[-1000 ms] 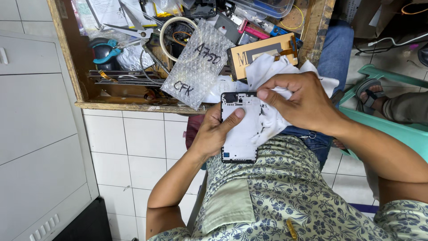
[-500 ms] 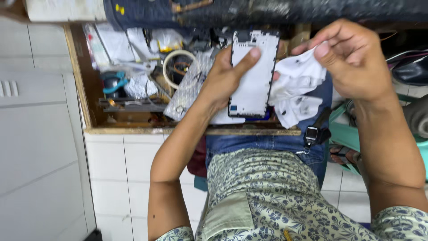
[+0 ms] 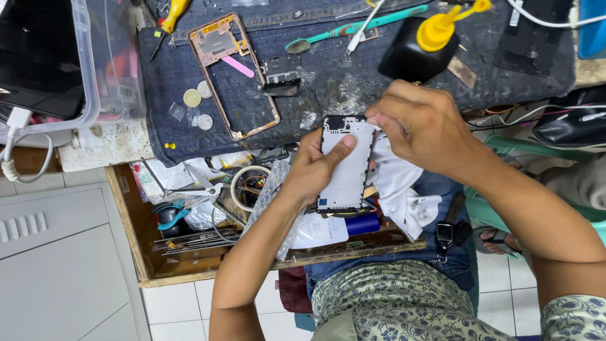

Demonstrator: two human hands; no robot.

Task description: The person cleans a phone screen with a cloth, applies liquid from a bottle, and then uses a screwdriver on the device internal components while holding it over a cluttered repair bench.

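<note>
White floor tiles and a grey cabinet door lie below a cluttered table (image 3: pixel 104 148) whose top is covered by a dark denim cloth (image 3: pixel 315 95). On the cloth: a rose-gold phone frame (image 3: pixel 235 76) with a pink strip across it, three coins (image 3: pixel 198 104) just beside its left edge, a small black phone part (image 3: pixel 281 71) to its right, a teal toothbrush (image 3: pixel 353 26), a yellow-handled screwdriver (image 3: pixel 169 19), and a black bottle with a yellow nozzle cap (image 3: pixel 420 47). Clear plastic bin (image 3: pixel 85 60), upper left, holds dark items not clearly readable through its wall. Open wooden drawer (image 3: pixel 136 243), under the table edge, holds a roll of tape (image 3: pixel 247 186), scissors (image 3: pixel 202 184), blue-handled pliers (image 3: pixel 169 216), a row of thin metal tools (image 3: pixel 196 239), bubble wrap (image 3: pixel 268 202), a blue cylinder (image 3: pixel 361 224) and papers. Left hand (image 3: pixel 312 170) is closed on a white phone mid-frame (image 3: pixel 346 164), thumb laid across its face, holding it upright above the drawer and the lap. Right hand (image 3: pixel 423 126) pinches the frame's upper right corner with fingertips, a white cloth (image 3: pixel 404 189) bunched beneath it. Black car key (image 3: pixel 447 233) hangs by the jeans.
</note>
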